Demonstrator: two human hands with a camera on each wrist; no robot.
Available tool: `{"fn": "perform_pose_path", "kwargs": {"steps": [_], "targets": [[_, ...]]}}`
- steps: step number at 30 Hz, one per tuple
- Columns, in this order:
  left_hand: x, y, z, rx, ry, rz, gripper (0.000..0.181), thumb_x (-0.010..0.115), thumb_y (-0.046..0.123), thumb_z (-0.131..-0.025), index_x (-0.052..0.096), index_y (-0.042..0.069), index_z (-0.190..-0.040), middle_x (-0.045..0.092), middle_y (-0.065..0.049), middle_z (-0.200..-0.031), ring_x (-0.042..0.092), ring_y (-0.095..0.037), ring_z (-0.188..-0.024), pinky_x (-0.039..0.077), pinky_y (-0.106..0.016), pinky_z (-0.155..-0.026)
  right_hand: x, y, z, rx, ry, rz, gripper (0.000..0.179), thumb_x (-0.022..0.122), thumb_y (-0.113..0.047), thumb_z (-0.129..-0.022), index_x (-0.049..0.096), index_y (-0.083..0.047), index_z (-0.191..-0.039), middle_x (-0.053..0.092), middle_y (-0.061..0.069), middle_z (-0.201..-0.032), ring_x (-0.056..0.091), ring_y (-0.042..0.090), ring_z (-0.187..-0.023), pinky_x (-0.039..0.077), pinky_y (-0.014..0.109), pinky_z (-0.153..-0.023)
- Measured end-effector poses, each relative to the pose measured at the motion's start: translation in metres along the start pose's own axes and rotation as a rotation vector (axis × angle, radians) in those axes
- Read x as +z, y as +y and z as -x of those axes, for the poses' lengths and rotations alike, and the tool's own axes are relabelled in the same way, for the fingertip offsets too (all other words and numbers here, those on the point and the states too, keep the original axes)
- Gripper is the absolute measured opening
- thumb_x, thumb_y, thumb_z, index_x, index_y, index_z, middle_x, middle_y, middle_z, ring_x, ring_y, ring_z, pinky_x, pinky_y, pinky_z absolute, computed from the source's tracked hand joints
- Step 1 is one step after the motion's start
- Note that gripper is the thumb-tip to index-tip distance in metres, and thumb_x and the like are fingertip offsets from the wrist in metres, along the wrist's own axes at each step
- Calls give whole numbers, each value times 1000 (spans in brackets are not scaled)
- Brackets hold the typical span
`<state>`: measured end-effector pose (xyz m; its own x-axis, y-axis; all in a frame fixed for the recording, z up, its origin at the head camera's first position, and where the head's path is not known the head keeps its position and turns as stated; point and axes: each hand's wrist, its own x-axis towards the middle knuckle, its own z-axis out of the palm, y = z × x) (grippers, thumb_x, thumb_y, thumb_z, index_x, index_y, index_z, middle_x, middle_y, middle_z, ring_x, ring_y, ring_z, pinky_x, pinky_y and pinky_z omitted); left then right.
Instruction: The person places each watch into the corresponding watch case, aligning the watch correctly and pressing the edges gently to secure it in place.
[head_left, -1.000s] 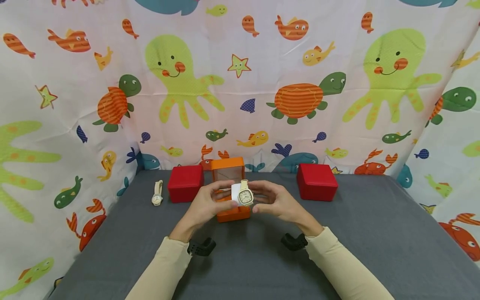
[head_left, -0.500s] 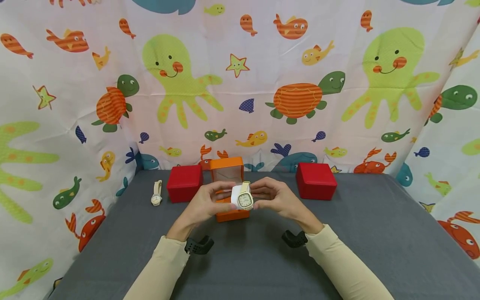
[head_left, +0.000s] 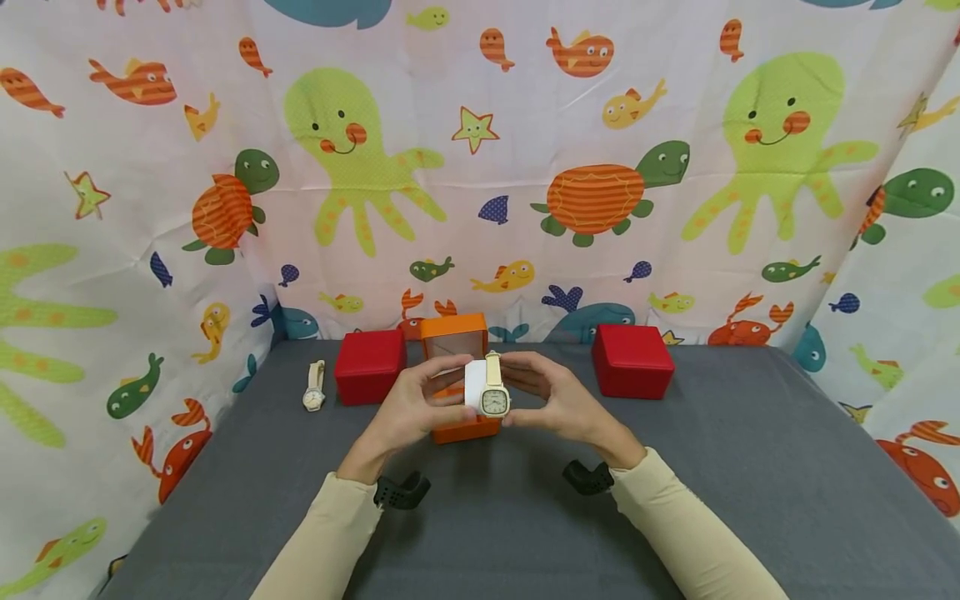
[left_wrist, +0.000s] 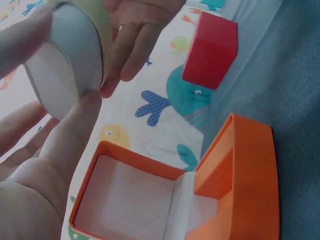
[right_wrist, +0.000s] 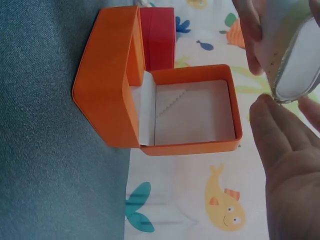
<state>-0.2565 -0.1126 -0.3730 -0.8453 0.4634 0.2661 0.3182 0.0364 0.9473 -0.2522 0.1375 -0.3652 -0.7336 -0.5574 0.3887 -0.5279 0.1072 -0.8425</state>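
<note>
A cream-strapped wristwatch [head_left: 495, 402] with a squarish face is wrapped round a white watch cushion [head_left: 475, 382], held up in front of the orange box. My left hand [head_left: 411, 406] grips the cushion's left side, thumb in front and fingers behind. In the left wrist view the cushion [left_wrist: 62, 60] lies between thumb and fingertips. On the other side, my right hand [head_left: 558, 402] pinches the watch end with thumb and fingertips; its fingertips meet the cushion's rim in the right wrist view. The orange watch box [head_left: 467, 430] stands with its lid raised, partly hidden behind the hands.
A red box [head_left: 371, 367] stands left of the orange box, and another red box [head_left: 633, 362] to the right. Far left on the grey tablecloth [head_left: 480, 533] lies a second cream watch [head_left: 314, 387]. A sea-animal printed curtain [head_left: 480, 167] rises behind the table.
The watch and cushion tilt and turn slightly between my fingers, the strap now standing more upright. Both hands keep nearly the same place, and the boxes stay put.
</note>
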Motion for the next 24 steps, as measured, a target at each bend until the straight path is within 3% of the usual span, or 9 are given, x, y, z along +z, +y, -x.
{"fn": "perform_pose_path", "kwargs": {"steps": [6,12,19,24], "targets": [[2,1,0,34,-3,-65,63,78,2,-77,51,7,-134,51,-8,-133,49,-29,-123,48,-43,-93,-2,26,-1,-59,-8,32,84,82,-11,-74,38,-12,-146,44,3,-144,49,21,-127,42,33,-102],[5,-4,0,40,6,-114,65,81,8,-75,52,8,-133,51,-5,-131,51,-28,-120,50,-39,-90,3,23,-1,-53,-19,54,86,80,1,-72,36,-3,-145,44,13,-144,50,28,-126,43,39,-100],[6,-5,0,36,3,-143,67,81,7,-74,52,6,-135,50,-6,-133,51,-30,-121,49,-47,-90,5,4,-1,-37,-44,79,82,80,-3,-74,35,9,-142,42,25,-142,52,35,-122,43,45,-98],[7,-4,1,29,4,-179,68,82,8,-74,53,8,-136,51,-6,-134,51,-29,-120,50,-45,-89,4,17,0,-51,-57,95,85,79,-5,-74,32,6,-145,39,20,-147,50,32,-125,43,44,-98]]}}
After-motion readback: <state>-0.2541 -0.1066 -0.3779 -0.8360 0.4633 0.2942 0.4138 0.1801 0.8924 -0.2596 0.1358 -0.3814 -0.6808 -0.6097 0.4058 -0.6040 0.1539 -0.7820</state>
